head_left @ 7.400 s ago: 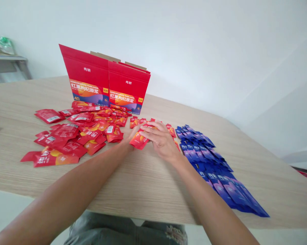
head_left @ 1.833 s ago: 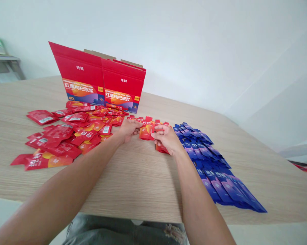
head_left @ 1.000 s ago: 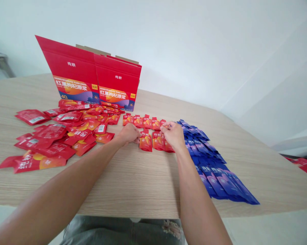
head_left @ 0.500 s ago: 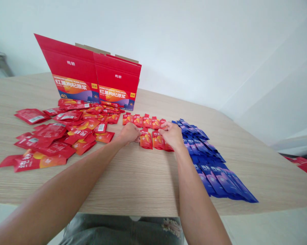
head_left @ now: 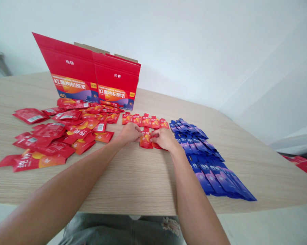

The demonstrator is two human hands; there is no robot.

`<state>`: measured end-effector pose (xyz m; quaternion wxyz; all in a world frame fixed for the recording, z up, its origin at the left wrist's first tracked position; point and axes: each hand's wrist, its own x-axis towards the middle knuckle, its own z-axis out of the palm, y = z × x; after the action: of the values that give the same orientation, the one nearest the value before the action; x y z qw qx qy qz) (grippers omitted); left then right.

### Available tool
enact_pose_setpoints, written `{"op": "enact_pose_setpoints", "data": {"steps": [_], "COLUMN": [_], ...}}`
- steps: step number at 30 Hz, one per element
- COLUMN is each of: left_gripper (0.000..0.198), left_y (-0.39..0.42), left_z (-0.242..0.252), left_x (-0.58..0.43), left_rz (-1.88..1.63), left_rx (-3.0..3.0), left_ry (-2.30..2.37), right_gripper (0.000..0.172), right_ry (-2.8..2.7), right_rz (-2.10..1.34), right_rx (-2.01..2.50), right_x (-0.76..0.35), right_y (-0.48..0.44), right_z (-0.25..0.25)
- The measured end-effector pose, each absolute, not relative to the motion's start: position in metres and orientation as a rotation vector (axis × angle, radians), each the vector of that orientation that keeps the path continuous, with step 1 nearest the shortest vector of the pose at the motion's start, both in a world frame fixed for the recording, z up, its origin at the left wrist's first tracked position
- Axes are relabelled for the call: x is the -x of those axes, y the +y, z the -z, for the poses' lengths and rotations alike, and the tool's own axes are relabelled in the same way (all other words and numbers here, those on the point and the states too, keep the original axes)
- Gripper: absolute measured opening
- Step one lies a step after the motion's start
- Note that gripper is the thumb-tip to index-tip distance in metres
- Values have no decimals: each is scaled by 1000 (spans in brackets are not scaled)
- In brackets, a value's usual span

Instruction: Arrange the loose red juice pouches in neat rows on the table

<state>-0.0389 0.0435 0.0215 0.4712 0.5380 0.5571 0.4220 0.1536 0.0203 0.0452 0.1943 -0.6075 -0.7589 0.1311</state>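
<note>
A red pouch (head_left: 146,139) with orange fruit artwork lies face up in the front row of pouches. My left hand (head_left: 130,132) has its fingers curled together at the pouch's left edge. On the opposite edge, my right hand (head_left: 166,139) pinches with thumb and fingers. My right hand partly covers another red pouch (head_left: 157,146) just to the right. Behind both hands runs a row of several red pouches (head_left: 146,120), laid side by side with their spouts pointing away from me.
Overlapping blue pouches (head_left: 213,175) lie in several rows on the right of the wooden table (head_left: 133,183). A loose heap of red pouches (head_left: 51,131) covers the left side. Behind the heap stands an open red carton (head_left: 117,81) near the wall.
My right hand has moved left, from the pouches farther right to the right edge of the front row's leftmost pouch. My left hand stays almost where it was.
</note>
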Motion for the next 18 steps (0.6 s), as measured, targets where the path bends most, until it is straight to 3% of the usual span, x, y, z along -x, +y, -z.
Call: {"op": "enact_pose_setpoints", "data": {"steps": [13,18], "left_gripper": [24,60], "left_y": [42,42], "left_z": [-26,-30], "left_x": [43,54], "left_rz": [-924,-784], "left_rx": [-1443,-1591], "left_ry": [1366,1206], "right_gripper": [13,19], "right_ry": [-2124,-1881], "right_rz": [-439,-234], "right_rx": [1669,1717], "right_x": [-152,-166], "right_y": [18,21], "right_z": [-45,-58]}}
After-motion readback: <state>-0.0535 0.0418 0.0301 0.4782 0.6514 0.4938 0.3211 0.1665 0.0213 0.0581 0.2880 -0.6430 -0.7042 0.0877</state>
